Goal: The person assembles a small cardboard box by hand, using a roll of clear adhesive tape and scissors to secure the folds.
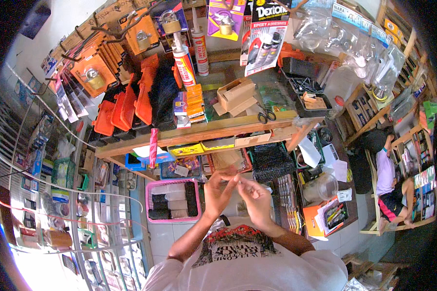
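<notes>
My two hands are raised in front of my chest, their fingertips close together. My left hand (220,192) has its thumb and fingers drawn together toward the right hand. The fingers of my right hand (255,198) are curled in a pinch. Whatever lies between the fingertips, if anything, is too small to make out. Beyond and below the hands is a pink-rimmed basket (200,213) with black and pale packs in it. A dark mesh bundle (273,162) sits just past the right hand, on the shelf under the wooden counter (204,133).
On the counter are scissors (266,115), an open cardboard box (235,96), orange-lidded cases (124,111) and sealant tubes (183,63). Carded padlocks (93,77) hang at the upper left. A clear plastic jar (321,188) stands to the right. Another person (387,169) sits at the far right.
</notes>
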`<state>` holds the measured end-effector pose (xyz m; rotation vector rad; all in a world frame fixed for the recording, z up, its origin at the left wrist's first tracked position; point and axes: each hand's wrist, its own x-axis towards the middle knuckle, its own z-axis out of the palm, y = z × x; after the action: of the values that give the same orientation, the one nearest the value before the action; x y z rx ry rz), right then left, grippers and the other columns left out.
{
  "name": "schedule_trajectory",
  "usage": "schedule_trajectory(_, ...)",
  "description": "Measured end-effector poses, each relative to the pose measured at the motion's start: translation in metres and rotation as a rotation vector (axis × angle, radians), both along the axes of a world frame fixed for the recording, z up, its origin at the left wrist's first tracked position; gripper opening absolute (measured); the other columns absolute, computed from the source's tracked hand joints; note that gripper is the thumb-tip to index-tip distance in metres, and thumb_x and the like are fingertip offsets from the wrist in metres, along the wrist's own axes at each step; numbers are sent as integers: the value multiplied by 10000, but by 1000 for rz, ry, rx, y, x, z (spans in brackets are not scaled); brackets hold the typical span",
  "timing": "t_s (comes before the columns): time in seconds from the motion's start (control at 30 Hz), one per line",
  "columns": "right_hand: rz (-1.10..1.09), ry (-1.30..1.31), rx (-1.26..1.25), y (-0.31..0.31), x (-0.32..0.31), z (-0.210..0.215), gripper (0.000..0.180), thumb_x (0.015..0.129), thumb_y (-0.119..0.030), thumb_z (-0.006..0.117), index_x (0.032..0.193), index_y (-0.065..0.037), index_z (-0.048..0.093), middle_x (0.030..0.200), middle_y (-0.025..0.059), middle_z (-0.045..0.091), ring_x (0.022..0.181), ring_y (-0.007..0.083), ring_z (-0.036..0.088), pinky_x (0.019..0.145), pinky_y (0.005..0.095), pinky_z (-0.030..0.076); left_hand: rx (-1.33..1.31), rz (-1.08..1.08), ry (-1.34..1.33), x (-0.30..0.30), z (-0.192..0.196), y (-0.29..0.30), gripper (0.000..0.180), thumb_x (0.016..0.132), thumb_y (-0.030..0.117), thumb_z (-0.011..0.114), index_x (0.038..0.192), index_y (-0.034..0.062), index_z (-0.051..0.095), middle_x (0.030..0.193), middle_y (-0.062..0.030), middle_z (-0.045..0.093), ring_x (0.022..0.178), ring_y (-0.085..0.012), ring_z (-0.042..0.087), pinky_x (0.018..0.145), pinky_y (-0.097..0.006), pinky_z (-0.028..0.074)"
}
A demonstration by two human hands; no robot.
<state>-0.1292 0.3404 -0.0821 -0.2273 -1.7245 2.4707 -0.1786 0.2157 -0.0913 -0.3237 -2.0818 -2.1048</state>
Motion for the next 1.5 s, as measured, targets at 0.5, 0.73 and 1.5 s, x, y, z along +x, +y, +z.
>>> schedule_trajectory(0.5,39,272,1014,112,-126,23,189,893,-149,711,1047,-50,666,838,95,706,730,193,684,636,325,528,-433,-163,318,125,-82,-79,203,867,55,728,1064,75,684,1069,-63,741,1089,-255,693,1021,-488,504)
schedule_trajectory(0.73,-54,171,1513,124,-231,41,232,811,-79,747,1029,-12,703,984,204,714,920,341,706,793,412,571,-368,-139,217,147,-85,-94,176,878,62,730,1050,46,692,1088,-118,739,1056,-291,702,931,-418,559)
schedule_trajectory(1.5,7,67,897,147,-114,46,465,885,-91,675,1333,-9,582,901,41,639,846,163,681,720,293,566,213,-357,-613,178,-93,-183,273,982,217,671,1149,2,678,1234,-129,680,1174,-174,613,978,-323,497)
